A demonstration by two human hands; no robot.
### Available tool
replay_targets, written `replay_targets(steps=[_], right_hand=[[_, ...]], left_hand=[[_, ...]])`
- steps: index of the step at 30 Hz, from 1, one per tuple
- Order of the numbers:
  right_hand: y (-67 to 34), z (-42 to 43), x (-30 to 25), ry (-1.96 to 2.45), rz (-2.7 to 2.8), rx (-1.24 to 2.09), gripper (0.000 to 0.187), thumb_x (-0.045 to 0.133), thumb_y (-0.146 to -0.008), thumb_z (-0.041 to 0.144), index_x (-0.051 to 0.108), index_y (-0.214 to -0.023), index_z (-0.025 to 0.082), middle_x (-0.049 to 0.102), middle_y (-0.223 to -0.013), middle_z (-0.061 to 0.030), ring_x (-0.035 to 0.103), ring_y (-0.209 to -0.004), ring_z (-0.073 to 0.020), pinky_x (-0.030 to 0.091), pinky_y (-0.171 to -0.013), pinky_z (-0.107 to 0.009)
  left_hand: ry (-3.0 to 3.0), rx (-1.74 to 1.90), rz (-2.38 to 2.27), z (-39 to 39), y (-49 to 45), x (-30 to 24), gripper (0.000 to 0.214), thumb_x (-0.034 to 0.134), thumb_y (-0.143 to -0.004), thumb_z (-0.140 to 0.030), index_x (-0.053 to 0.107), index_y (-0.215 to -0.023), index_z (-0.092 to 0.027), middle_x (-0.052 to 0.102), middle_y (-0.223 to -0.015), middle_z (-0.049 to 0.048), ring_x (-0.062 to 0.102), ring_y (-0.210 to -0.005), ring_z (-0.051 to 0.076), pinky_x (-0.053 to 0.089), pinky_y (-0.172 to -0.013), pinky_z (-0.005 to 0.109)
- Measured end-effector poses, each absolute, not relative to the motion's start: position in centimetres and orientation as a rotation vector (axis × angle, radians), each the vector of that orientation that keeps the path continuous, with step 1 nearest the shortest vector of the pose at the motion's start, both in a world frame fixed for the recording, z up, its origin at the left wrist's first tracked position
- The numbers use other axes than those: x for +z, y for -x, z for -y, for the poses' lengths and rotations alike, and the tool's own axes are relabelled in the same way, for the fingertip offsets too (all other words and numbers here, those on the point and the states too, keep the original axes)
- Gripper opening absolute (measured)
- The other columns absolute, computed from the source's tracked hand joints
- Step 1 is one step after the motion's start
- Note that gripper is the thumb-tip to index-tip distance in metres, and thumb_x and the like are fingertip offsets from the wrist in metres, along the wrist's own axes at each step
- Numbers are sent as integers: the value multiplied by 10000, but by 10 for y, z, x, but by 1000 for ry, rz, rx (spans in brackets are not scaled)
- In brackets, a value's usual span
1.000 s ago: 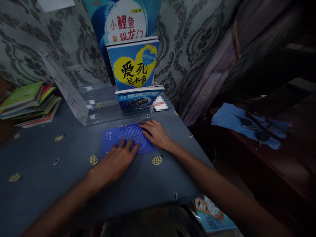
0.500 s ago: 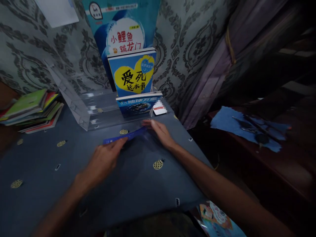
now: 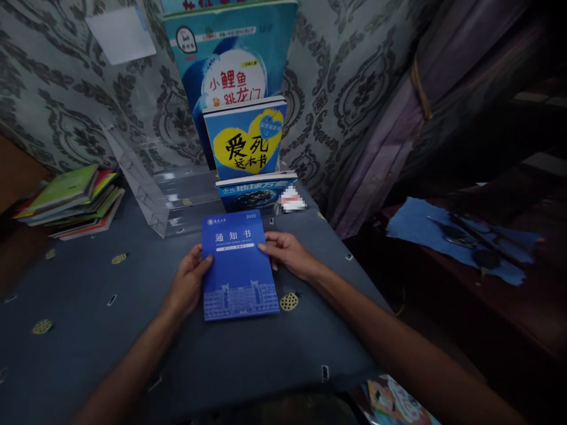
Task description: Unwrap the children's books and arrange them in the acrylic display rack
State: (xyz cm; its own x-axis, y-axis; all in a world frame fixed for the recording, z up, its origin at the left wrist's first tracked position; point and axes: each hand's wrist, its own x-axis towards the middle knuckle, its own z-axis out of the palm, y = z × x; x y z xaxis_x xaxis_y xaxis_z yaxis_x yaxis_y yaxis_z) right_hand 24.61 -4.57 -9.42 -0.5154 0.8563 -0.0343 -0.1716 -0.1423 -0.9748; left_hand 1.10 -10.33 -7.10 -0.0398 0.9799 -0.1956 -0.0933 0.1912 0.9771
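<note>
A thin blue booklet with white lettering, the year 2022 and a printed building faces up toward me above the table. My left hand grips its left edge, thumb on the cover and fingers behind. On the opposite edge, my right hand pinches it the same way, fingers partly hidden underneath. Just beyond the booklet, a clear stepped book stand holds a low blue book in front. A blue book with a yellow heart stands behind that, and a tall teal book rises at the back.
Several books lie in a pile at the left. A dark blue cloth with pineapple prints covers the table. To the right, a blue cloth carries scissors on a dark red surface. A purple curtain hangs beside the table.
The blue booklet has turned from nearly edge-on to showing its full front cover. Both hands now grip its sides. The view has shifted slightly.
</note>
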Motion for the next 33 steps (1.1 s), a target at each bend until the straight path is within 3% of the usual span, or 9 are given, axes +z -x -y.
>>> replay_targets(steps=[4,8,12,18,22,24,27,29,33], right_hand=[[-246,40,-106,984,1469,1659,409,812,-721,516,645,-897,187,627,-622,59,534,-469,-87,427,-428,-205],[-245,39,-113,1107,1591,1482,359,763,-769,483,633,-946,199,583,-579,74,506,-440,-98,417,-423,-216],[-243,40,-112,1181,1649,1396,319,730,-794,460,628,-949,201,571,-569,78,488,-418,-100,421,-428,-229],[-247,41,-103,1388,1895,1055,194,666,-855,311,684,-1001,186,619,-594,46,586,-509,-144,455,-539,-261],[-248,45,-96,1566,2077,540,259,650,-889,278,703,-1131,204,737,-847,-47,693,-765,-217,508,-671,-304],[-238,47,-95,1453,2159,410,298,579,-941,255,683,-1216,207,749,-1030,-95,704,-941,-252,546,-787,-351],[-210,45,-98,1060,2335,430,415,461,-990,186,589,-1382,222,695,-1276,-115,627,-1204,-260,516,-1023,-444],[-188,42,-102,884,2407,519,514,404,-992,139,475,-1493,230,621,-1416,-114,558,-1324,-240,469,-1110,-466],[-156,34,-112,872,2475,604,593,368,-983,124,340,-1575,140,473,-1568,-180,408,-1481,-246,346,-1222,-503]], left_hand=[[-1095,983,-1383,97,6,-86,600,748,-721,-513,495,-1177,-216,655,-786,-28,659,-667,168,516,-534,249],[-1623,848,-1590,92,23,-84,461,555,-885,-446,497,-1272,-203,605,-762,-25,607,-635,172,521,-582,304],[-2207,736,-1742,87,23,-83,270,432,-983,-312,589,-1176,-208,677,-1033,71,649,-955,238,543,-873,412],[-2517,449,-1748,78,13,-100,270,428,-1026,-295,578,-1212,-168,583,-1440,170,526,-1351,319,468,-1074,519],[-2563,401,-1758,77,14,-105,280,416,-1036,-303,574,-1226,-171,561,-1482,180,506,-1394,314,452,-1094,523],[-2573,406,-1760,78,14,-107,285,407,-1037,-301,578,-1223,-169,560,-1481,191,507,-1394,324,446,-1095,539],[-2586,442,-1763,78,13,-109,293,398,-1035,-280,574,-1240,-167,558,-1482,195,498,-1404,324,430,-1105,550],[-2600,464,-1759,78,13,-111,310,396,-1029,-253,558,-1278,-166,571,-1468,188,493,-1410,313,428,-1110,540],[-2614,447,-1767,77,13,-114,356,423,-993,-194,535,-1327,-146,614,-1405,188,522,-1378,304,449,-1094,514]])
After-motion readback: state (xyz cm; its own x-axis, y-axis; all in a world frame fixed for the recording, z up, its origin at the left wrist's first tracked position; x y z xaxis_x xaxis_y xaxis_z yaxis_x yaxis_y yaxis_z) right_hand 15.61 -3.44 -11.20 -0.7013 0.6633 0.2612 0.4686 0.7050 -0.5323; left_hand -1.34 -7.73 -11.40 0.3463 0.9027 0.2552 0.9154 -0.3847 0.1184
